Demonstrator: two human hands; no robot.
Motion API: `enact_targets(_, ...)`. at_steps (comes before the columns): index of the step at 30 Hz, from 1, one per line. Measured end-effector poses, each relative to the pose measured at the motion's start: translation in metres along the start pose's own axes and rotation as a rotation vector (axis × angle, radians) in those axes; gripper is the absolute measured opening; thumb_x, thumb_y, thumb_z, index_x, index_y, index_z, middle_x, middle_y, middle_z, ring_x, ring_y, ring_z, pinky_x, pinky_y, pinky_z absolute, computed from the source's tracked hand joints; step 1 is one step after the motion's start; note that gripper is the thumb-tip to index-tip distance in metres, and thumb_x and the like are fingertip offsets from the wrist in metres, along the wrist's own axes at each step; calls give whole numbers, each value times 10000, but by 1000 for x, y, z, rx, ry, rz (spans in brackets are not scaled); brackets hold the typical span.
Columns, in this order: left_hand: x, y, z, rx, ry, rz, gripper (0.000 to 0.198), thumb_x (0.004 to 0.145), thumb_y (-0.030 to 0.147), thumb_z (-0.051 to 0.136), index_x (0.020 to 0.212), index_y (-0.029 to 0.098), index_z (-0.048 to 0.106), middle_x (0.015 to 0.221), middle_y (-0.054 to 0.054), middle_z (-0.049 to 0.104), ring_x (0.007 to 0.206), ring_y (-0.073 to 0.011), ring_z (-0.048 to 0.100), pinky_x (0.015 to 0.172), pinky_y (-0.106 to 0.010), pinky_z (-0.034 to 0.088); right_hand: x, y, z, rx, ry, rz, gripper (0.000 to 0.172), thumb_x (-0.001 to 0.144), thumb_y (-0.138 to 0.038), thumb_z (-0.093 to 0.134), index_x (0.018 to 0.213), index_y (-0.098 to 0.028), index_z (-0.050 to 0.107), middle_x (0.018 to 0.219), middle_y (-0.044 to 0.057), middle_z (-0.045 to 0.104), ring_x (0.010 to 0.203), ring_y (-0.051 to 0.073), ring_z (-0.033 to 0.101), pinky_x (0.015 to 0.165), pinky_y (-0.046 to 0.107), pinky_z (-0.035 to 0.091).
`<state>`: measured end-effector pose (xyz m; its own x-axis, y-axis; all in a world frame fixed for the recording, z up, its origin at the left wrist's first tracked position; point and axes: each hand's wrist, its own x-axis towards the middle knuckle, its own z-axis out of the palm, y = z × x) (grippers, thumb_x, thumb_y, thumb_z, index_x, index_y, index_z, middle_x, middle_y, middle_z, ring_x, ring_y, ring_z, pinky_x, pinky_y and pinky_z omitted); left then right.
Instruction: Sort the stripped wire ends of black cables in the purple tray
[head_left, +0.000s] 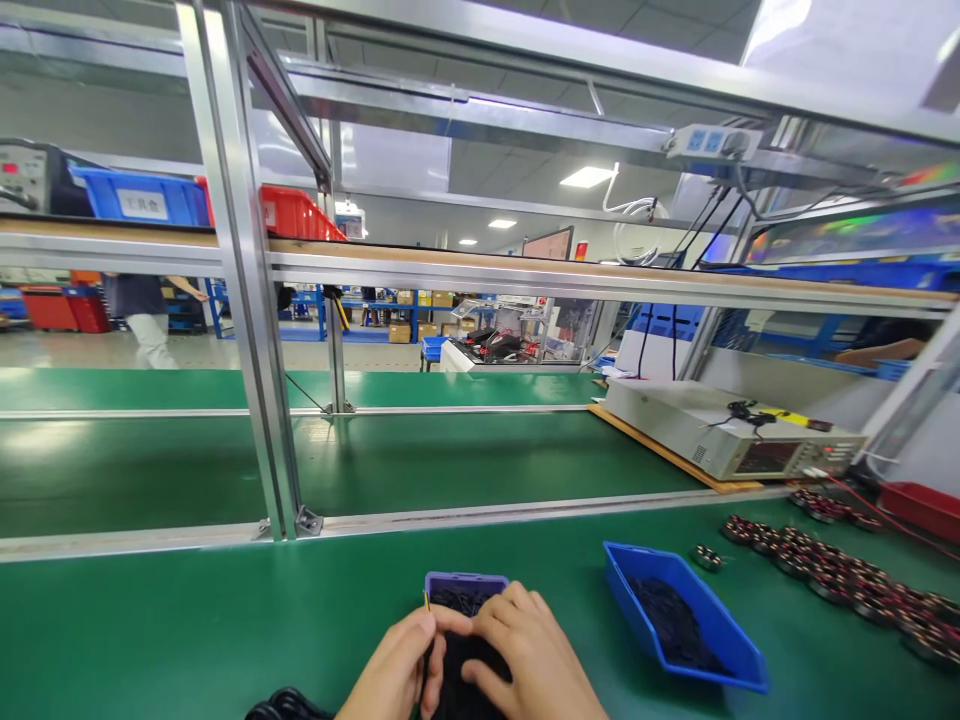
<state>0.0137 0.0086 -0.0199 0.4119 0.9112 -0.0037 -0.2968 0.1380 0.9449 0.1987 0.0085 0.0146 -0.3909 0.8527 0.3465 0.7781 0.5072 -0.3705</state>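
My left hand point(401, 660) is closed in a pinch on a thin wire point(427, 601) with a yellowish tip that points up. Beside it, my right hand point(532, 645) has bent fingers, its thumb apart from the others. Its fingertips meet my left index fingertip; nothing shows between its fingers. Just beyond both hands stands a small purple bin point(466, 577) with dark small parts in it. Black material point(471, 665) lies below and between my hands; what it is, I cannot make out. A coiled black cable point(285, 705) rests left of my left hand.
A blue tray point(739, 650) with black pieces lies to the right. Several copper-wound coils point(832, 575) spread beyond it, with one coil point(706, 557) apart. A grey instrument point(727, 425) sits on a wooden board. A metal post point(251, 300) rises at left. Behind, a person point(146, 310) stands.
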Motion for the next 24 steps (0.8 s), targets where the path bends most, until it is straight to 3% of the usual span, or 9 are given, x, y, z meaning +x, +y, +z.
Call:
enact_targets(2, 1, 0, 0, -5, 38, 35, 655, 763, 766, 610, 879, 136, 743, 682, 11, 496, 503, -91, 470, 446, -213, 343, 0, -2, 13, -114, 12, -30, 225, 678, -103, 853, 810, -243, 737, 824, 6, 736, 826, 243, 630, 771, 351, 453)
enact_targets(6, 0, 4, 3, 37, 89, 68, 505, 761, 628, 730, 876, 136, 741, 723, -17, 563, 548, -100, 513, 495, -217, 409, -3, 1, 19, -127, 38, -45, 216, 782, -22, 712, 746, -235, 697, 796, -4, 718, 819, 213, 636, 741, 318, 449)
enact_targets(8, 0, 10, 5, 37, 105, 44, 482, 741, 591, 769, 917, 147, 707, 695, -7, 583, 541, -103, 519, 508, -222, 434, -5, 3, 15, -55, 52, -31, 226, 843, -29, 626, 792, -238, 693, 858, 0, 729, 844, 207, 647, 741, 306, 460)
enact_targets(11, 3, 22, 11, 57, 122, 17, 473, 707, 580, 799, 833, 156, 631, 649, 14, 576, 531, -104, 529, 473, -198, 409, -4, 5, 10, 141, 89, 31, 239, 902, -76, 527, 852, -239, 695, 885, 11, 736, 798, 194, 663, 686, 281, 479)
enact_targets(17, 13, 32, 22, 186, 133, -12, 496, 685, 615, 776, 735, 154, 601, 544, 28, 544, 468, -86, 454, 416, -176, 319, 1, 5, 7, 479, 146, 134, 199, 884, -176, 553, 899, -236, 742, 820, 4, 748, 678, 176, 668, 592, 247, 480)
enact_targets(21, 14, 25, 20, 203, 166, 0, 494, 640, 604, 800, 729, 155, 615, 586, 21, 546, 517, -113, 510, 419, -183, 301, -2, 3, 6, 533, 138, 116, 199, 885, -185, 565, 972, -236, 736, 857, 13, 752, 710, 179, 681, 649, 250, 517)
enact_targets(24, 11, 23, 17, 245, 140, 20, 443, 686, 559, 783, 722, 152, 613, 616, 13, 566, 542, -111, 513, 440, -186, 307, -6, 0, 7, 541, 146, 64, 211, 936, -221, 550, 1086, -247, 697, 947, 29, 747, 801, 187, 694, 738, 259, 538)
